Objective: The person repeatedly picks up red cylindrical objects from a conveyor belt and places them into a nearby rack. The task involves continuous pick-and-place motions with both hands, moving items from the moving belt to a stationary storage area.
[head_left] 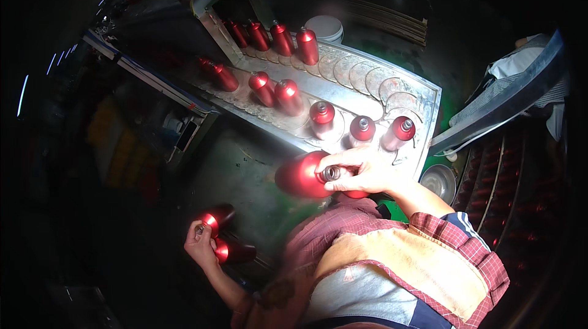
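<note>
My right hand point(370, 175) grips a shiny red metal bottle point(299, 176) by its bare threaded neck, tilted above the near edge of the conveyor point(343, 101). Part of another red bottle point(356, 194) shows just under that hand; whether I hold it too is unclear. Lower left, my left hand point(199, 246) is closed at the neck of a second red bottle point(219, 216). One more red bottle point(236, 252) lies against the same hand, its grip partly hidden. Closest to my right hand on the conveyor stand upright red bottles point(362, 129), several in a line.
Along the conveyor's far side runs another row of red bottles point(307, 47), leading to a metal housing point(214, 20). Beyond it are a white bucket point(324, 28) and wooden slats point(389, 20). A curved metal bar point(508, 97), metal bowl point(438, 181) and racked red bottles point(490, 188) lie right.
</note>
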